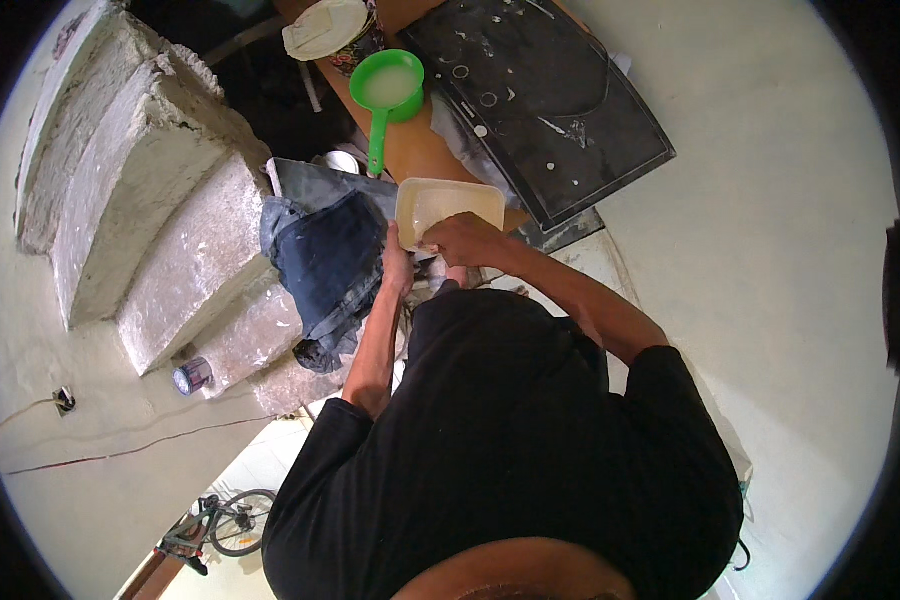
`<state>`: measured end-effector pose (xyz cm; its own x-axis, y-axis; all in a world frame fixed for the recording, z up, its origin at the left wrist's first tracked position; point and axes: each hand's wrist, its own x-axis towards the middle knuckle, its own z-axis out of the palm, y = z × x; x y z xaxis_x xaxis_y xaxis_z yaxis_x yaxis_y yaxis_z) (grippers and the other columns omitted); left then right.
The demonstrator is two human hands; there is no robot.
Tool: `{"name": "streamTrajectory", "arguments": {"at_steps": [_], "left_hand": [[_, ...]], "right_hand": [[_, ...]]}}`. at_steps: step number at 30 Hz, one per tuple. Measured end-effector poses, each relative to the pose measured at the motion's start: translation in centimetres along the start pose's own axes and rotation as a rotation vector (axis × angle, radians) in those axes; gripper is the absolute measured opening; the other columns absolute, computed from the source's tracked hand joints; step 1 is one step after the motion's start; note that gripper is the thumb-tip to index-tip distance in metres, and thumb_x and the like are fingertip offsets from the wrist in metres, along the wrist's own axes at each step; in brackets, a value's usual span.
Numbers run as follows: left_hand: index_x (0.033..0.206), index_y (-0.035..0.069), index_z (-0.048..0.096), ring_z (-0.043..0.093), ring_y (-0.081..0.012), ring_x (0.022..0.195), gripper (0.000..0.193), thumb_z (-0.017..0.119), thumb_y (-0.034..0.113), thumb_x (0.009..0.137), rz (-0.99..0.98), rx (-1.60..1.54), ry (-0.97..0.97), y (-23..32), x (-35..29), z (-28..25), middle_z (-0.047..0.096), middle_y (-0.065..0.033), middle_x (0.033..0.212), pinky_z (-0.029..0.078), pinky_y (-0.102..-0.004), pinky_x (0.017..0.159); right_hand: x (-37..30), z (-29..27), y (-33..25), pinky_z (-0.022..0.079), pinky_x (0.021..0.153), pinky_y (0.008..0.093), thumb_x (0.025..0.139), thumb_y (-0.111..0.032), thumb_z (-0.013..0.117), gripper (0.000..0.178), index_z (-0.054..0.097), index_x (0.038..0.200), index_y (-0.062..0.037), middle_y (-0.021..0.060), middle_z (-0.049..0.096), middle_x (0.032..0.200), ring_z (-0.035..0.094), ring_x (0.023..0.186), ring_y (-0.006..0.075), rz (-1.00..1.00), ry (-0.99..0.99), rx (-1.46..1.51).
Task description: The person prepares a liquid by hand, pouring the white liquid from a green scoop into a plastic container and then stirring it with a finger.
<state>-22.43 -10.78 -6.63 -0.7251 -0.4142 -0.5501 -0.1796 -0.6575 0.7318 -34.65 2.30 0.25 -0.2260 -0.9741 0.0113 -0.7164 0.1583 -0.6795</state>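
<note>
A cream rectangular plastic tub (450, 190) is held in front of me, with a thin pale layer over its inside. My left hand (398, 264) grips its left side, thumb along the rim. Over the tub's near right part reaches my right hand (464, 242), its fingers curled down; whatever they hold is hidden. Beyond the tub, a green plastic dipper (378, 138) contains whitish liquid, its handle pointing toward me. Dark blue cloth (330, 255), seemingly worn clothing, drapes just left of my left hand.
White-spattered rough steps (160, 210) rise on the left, with a small can (192, 376) beside them. A lidded bucket (335, 32) stands beyond the dipper. A spotted black flat panel (555, 95) lies at far right, near the pale wall (760, 200). A bicycle (228, 525) is at lower left.
</note>
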Motion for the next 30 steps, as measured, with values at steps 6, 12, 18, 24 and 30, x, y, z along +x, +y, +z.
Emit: {"name": "streamTrajectory", "arguments": {"at_steps": [6,12,18,24,30], "left_hand": [[0.129,-0.003,0.052,0.045,-0.0209,0.122,0.068,0.035,0.056,0.097,0.013,0.045,0.054,-1.7,1.5,-2.6,0.052,-0.011,0.131,0.029,-0.0313,0.105],[0.132,-0.004,0.048,0.042,-0.0213,0.125,0.073,0.035,0.058,0.097,-0.036,0.1,0.091,0.4,-0.3,0.5,0.049,-0.0129,0.136,0.027,-0.0314,0.107],[0.127,0.001,0.052,0.046,-0.0194,0.119,0.057,0.031,0.047,0.101,0.015,0.101,0.138,-1.0,0.9,-1.3,0.055,-0.0088,0.127,0.028,-0.0333,0.106],[0.125,0.003,0.053,0.048,-0.0181,0.115,0.055,0.032,0.048,0.101,0.018,0.004,0.076,-1.0,0.7,-1.0,0.057,-0.0062,0.123,0.031,-0.033,0.103],[0.131,-0.002,0.049,0.047,-0.0207,0.118,0.066,0.035,0.054,0.098,-0.004,0.06,0.115,-0.6,0.2,-0.2,0.053,-0.0092,0.13,0.03,-0.0323,0.104]], "right_hand": [[-1.6,-1.8,-0.3,0.049,0.071,0.045,0.073,-0.023,0.068,0.025,0.068,0.094,-0.0106,0.0174,0.067,0.083,0.065,0.08,0.0363,0.03,-0.084,0.019],[-3.8,-2.5,1.0,0.049,0.069,0.0457,0.084,-0.03,0.06,0.022,0.069,0.09,-0.0105,0.0171,0.065,0.076,0.065,0.078,0.0361,0.13,-0.081,-0.018],[-4.7,-4.8,0.2,0.049,0.068,0.0467,0.09,-0.032,0.054,0.024,0.07,0.09,-0.0144,0.0157,0.065,0.078,0.064,0.075,0.0356,0.151,-0.026,-0.113],[-3.4,-7.3,-1.3,0.052,0.07,0.0428,0.086,-0.029,0.056,0.022,0.069,0.093,-0.013,0.0118,0.069,0.088,0.066,0.082,0.0297,0.257,0.084,-0.144],[-0.9,-4.7,1.2,0.053,0.067,0.0407,0.09,-0.023,0.053,0.026,0.068,0.11,-0.0181,0.0096,0.069,0.094,0.066,0.075,0.03,0.034,0.285,-0.236]]}}
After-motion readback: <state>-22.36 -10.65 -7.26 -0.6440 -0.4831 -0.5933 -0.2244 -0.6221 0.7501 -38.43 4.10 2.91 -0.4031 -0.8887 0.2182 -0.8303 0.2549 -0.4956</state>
